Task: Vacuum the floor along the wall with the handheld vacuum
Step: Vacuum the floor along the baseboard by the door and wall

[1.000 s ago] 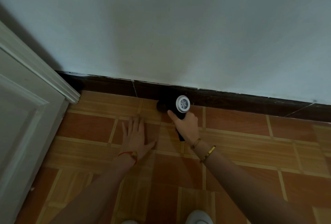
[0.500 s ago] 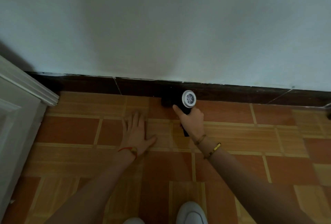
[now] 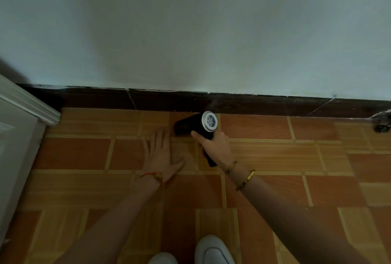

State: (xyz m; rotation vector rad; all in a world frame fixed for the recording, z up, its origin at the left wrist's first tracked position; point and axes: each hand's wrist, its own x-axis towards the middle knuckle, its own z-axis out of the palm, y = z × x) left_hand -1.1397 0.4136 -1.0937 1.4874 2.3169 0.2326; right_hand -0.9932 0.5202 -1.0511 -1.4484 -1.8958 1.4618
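Two bare forearms reach down to a floor (image 3: 275, 158) of glossy rectangular tiles, some plain orange-brown, some tan with a wood grain. The right hand (image 3: 213, 146) curls round the grip of a small handheld vacuum (image 3: 189, 126), with the thumb stretched along its side. The vacuum is pistol-shaped, with a short matte black barrel capped by a round silver grille. Its handle runs down through the fist toward the wrist.

The barrel's long axis lies almost parallel to the dark brown baseboard (image 3: 264, 105). Its nozzle end points toward the left hand's side and its grille faces the other way. The barrel sits low, just beyond the right knuckles and close under the baseboard.

The left hand (image 3: 163, 156) lies flat on the tiles, fingers straight and spread, holding nothing. Its fingertips are near the nozzle.

A smooth pale wall (image 3: 190, 31) rises above. Beyond the left hand, tiles run to a white moulded door frame (image 3: 31, 105). Beyond the right hand, bare tile follows the baseboard.
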